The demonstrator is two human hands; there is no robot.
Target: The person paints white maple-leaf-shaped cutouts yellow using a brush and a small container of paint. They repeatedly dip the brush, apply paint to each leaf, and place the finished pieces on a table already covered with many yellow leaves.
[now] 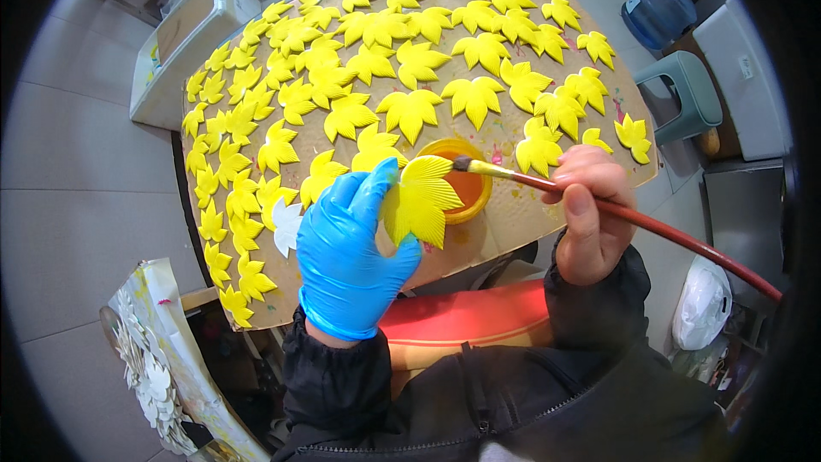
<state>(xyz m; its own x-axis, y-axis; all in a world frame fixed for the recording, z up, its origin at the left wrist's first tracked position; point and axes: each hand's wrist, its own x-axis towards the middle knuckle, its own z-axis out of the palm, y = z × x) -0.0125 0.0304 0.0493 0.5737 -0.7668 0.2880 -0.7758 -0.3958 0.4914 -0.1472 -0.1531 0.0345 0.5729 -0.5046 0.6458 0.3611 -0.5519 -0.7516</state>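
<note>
My left hand (356,256), in a blue glove, grips a yellow leaf-shaped piece (423,199) with ridged lobes by its edges. My bare right hand (593,215) holds a paintbrush (648,221) with a long red-brown handle. The brush's dark bristles are close to the right edge of the held piece; whether they touch it I cannot tell. Behind and below the piece, a yellow tub (482,202) of orange liquid stands on the cardboard (487,240). Several yellow leaf-shaped pieces (410,112) lie spread over the cardboard. One white piece (287,226) lies just left of my glove.
At the lower left, white pieces (154,385) are heaped on a paint-marked surface (199,372). A white foam box (224,6) stands at the upper left. To the right are a grey-green stool (689,93), a blue water bottle (657,9) and a white plastic bag (702,305).
</note>
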